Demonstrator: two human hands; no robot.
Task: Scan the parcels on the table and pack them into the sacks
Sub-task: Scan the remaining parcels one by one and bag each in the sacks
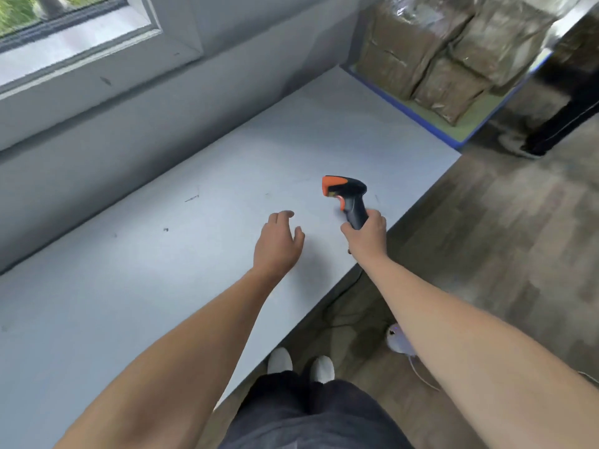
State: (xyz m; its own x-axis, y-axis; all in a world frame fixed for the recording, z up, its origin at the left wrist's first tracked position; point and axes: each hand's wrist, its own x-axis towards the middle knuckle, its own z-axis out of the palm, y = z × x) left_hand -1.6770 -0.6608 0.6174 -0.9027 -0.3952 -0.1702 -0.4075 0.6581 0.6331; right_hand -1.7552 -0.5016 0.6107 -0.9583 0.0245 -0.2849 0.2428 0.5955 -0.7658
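Note:
My right hand (368,236) grips the handle of a black barcode scanner (348,196) with an orange head, held upright over the pale grey table (162,270) near its right edge. To its left, my left hand (278,241) hovers just above the tabletop, palm down, fingers apart and holding nothing. No parcel lies on the visible part of the table. Several brown parcels wrapped in clear film (447,50) are stacked on a blue-edged platform (421,121) beyond the table's far end. No sack is in view.
A grey wall with a window (64,30) runs along the table's left side. Wood floor (502,238) lies to the right, with a cable (343,293) and a small white device (398,341) on it. Another person's dark leg and shoe (544,137) stand by the platform.

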